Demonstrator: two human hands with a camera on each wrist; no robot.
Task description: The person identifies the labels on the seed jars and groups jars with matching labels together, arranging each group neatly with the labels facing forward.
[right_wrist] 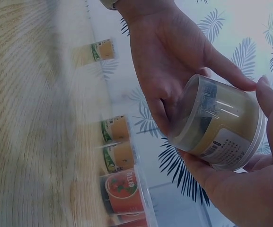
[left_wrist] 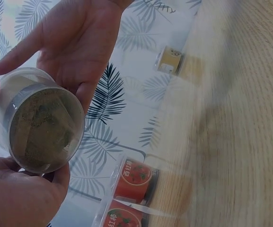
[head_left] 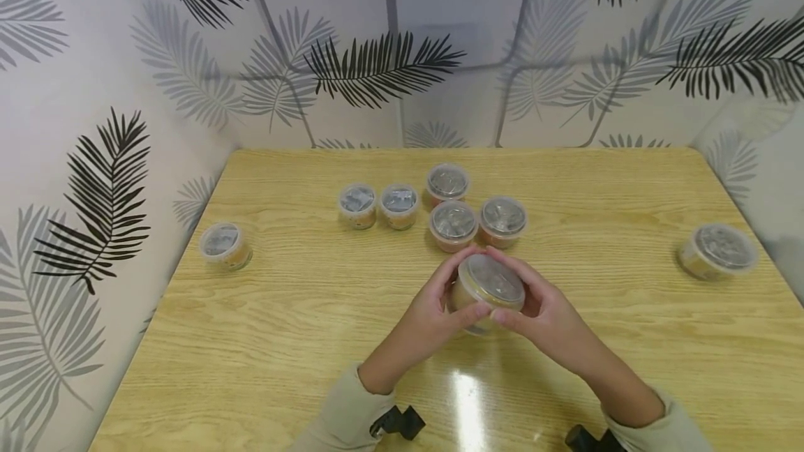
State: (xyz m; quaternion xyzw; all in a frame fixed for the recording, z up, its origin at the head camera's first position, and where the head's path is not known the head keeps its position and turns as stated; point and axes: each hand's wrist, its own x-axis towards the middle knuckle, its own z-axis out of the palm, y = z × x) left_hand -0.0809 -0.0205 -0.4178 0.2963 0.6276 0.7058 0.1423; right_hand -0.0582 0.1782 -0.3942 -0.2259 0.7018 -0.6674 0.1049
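A clear plastic tub [head_left: 493, 279] with a transparent lid and a yellowish label is held in both hands above the table, its lid tilted up. My left hand [head_left: 427, 316] grips its left side and my right hand [head_left: 551, 319] its right side. Both thumbs nearly meet at the front. The left wrist view shows the round bottom of the tub [left_wrist: 46, 131], with something dark brownish behind it. Small print covers a white label panel on the tub [right_wrist: 225, 120] in the right wrist view. Just behind the hands stand three red-labelled tubs [head_left: 453, 223] with a tomato picture.
Two smaller tubs [head_left: 398, 205] with orange and green labels stand left of the red ones. Another such tub [head_left: 226, 246] is near the table's left edge. A wide tub [head_left: 718, 251] sits near the right edge. Leaf-patterned wall covering [head_left: 452, 110] borders the wooden table [head_left: 283, 340].
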